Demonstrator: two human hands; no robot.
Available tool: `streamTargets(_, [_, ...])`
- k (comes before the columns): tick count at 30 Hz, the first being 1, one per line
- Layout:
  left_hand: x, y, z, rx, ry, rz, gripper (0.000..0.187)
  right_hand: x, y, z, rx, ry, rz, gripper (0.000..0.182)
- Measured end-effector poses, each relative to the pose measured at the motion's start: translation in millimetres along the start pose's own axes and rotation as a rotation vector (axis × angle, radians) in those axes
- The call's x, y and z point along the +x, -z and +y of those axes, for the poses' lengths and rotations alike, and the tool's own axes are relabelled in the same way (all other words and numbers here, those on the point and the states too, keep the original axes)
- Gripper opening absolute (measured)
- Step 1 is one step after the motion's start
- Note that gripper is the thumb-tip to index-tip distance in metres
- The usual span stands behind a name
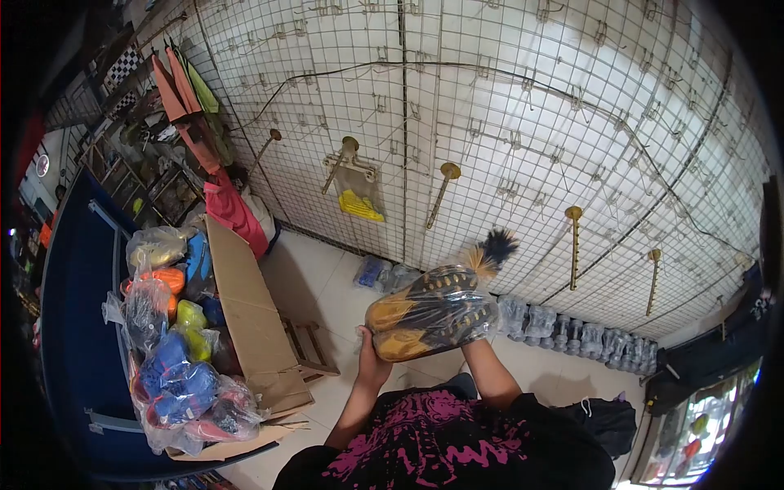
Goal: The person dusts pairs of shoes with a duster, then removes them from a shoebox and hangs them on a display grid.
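A pair of black and tan shoes (437, 314) in a clear plastic bag is held out in front of my chest. My left hand (374, 365) is closed on its near left end, the thumb along the side. At its right end, my right hand (480, 349) supports it from below, fingers hidden behind the bag. A dark, tan-based tuft (495, 249) sticks out beyond the far end; what it is I cannot make out.
An open cardboard box (257, 327) of bagged, brightly coloured shoes (175, 367) stands left, beside a wooden stool (309, 347). Bagged shoes (572, 333) line the floor under a wire grid wall (490, 106) with protruding metal display arms (574, 245). A black bag (600, 425) lies right.
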State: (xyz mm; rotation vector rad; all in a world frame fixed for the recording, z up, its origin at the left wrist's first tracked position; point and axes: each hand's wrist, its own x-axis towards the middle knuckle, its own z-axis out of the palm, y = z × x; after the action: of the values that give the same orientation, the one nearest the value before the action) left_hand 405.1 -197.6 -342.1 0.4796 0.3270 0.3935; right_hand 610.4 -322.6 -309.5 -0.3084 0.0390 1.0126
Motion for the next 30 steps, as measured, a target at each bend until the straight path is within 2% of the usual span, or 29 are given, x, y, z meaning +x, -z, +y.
streamTargets(4, [12.1, 17.5, -5.1, -0.077, -0.050, -0.015, 0.067, 3.5, 32.6, -23.8, -0.236, 0.155, 0.140, 0.035])
streamTargets(6, [19.8, 23.3, 0.9, -0.070, -0.059, 0.070, 0.067, 8.2, 53.3, -36.7, -0.434, 0.259, 0.241, 0.032])
streamTargets(7, [25.6, 25.6, 5.8, -0.066, -0.065, 0.110, 0.067, 6.3, 56.4, -37.4, -0.629, 0.424, 0.382, 0.032])
streamTargets(10, [44.9, 34.5, 18.1, -0.042, -0.184, 0.147, 0.068, -37.6, 49.4, -48.9, -0.958, 0.469, 0.408, 0.032])
streamTargets(13, [58.5, 27.6, 30.8, -0.102, -0.212, 0.201, 0.071, -70.7, 40.9, -37.3, -1.052, 0.479, 0.464, 0.028])
streamTargets(16, [74.3, 27.5, 36.2, -0.172, -0.239, 0.241, 0.070, -93.7, 39.9, -9.2, -1.503, 0.643, 0.413, 0.032])
streamTargets(19, [89.0, 32.9, 41.9, -0.189, -0.265, 0.237, 0.070, -114.8, 20.8, 20.5, -1.744, 0.585, 0.413, 0.040])
streamTargets(22, [90.5, 24.7, 52.9, -0.147, -0.333, 0.198, 0.069, -127.0, -1.9, 34.1, -1.680, 0.530, 0.362, 0.041])
streamTargets(23, [89.2, 20.9, 57.3, -0.167, -0.314, 0.245, 0.067, -127.3, 5.7, 33.5, -1.689, 0.504, 0.336, 0.044])
streamTargets(27, [88.0, 15.3, 65.8, -0.169, -0.332, 0.259, 0.069, -132.6, -9.3, 30.5, -1.984, 0.479, 0.073, 0.042])
streamTargets(28, [80.7, 21.4, 69.1, -0.207, -0.185, 0.175, 0.067, -131.3, -14.0, 30.1, -2.010, 0.463, 0.019, 0.041])
streamTargets(29, [82.5, 22.5, 67.1, -0.196, -0.222, 0.237, 0.067, -129.2, -17.2, 29.5, -2.035, 0.448, -0.037, 0.040])
streamTargets(30, [82.5, 15.4, 66.1, -0.185, -0.261, 0.300, 0.066, -125.7, -17.7, 28.4, -2.007, 0.488, 0.073, 0.039])
